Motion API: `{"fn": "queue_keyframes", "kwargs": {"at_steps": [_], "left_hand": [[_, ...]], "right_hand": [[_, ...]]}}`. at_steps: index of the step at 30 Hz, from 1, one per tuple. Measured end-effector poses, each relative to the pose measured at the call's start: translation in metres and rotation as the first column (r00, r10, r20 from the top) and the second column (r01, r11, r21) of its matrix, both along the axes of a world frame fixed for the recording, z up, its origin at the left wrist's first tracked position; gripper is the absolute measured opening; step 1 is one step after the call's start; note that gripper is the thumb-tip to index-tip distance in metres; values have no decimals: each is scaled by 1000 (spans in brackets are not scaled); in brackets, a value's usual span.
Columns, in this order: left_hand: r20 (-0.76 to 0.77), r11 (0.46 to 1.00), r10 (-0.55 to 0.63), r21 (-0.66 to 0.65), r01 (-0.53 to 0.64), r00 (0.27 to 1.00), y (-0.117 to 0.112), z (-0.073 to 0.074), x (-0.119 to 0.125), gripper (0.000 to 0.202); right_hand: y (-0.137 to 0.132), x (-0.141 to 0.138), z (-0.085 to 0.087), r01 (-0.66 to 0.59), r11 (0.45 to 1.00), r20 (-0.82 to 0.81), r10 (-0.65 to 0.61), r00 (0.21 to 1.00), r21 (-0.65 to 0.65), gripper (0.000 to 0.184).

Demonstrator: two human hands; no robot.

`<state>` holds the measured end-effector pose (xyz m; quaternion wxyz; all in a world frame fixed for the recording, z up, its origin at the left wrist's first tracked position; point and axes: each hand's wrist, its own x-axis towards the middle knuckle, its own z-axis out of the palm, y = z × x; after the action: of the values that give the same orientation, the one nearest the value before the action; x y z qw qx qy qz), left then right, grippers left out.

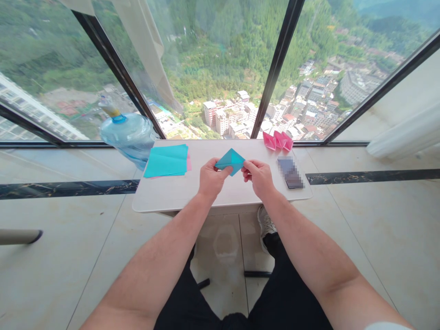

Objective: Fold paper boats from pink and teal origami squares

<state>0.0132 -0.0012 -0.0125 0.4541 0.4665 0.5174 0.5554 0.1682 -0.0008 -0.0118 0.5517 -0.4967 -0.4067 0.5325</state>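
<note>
forearms (302, 229) angled inward, left grip (212, 178) and right grip (258, 176) closed, pinching folded blue paper (231, 160) between them.

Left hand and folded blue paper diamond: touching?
Touching. The head view shows the left hand holding the folded blue paper diamond by its left side, thumb lying on its surface.

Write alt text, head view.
The left hand and right hand hold a folded teal paper diamond over a white rectangular table. Flat turquoise paper sheets lie left, pink folded paper shapes and a dark rectangular phone right. A clear blue plastic jug stands beside the table, near glass windows.
</note>
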Motion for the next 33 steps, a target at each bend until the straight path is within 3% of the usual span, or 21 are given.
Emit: {"fn": "queue_keyframes", "kwargs": {"at_steps": [9,18,29,33], "left_hand": [[17,1000,-23,-13,23,1000,-1,4,1,26],[75,998,-34,-44,37,997,1,1,0,31],[135,997,-40,-57,49,990,5,1,-3,35],[144,997,-33,-67,43,989,4,4,-4,36]], "right_hand": [[1,0,-1,36,999,61,-36,997,0,17],[2,3,-4,-17,999,148,11,989,40,26],[7,12,-6,-90,993,138,80,987,69,26],[6,14,-3,-62,995,98,54,994,81,24]]}}
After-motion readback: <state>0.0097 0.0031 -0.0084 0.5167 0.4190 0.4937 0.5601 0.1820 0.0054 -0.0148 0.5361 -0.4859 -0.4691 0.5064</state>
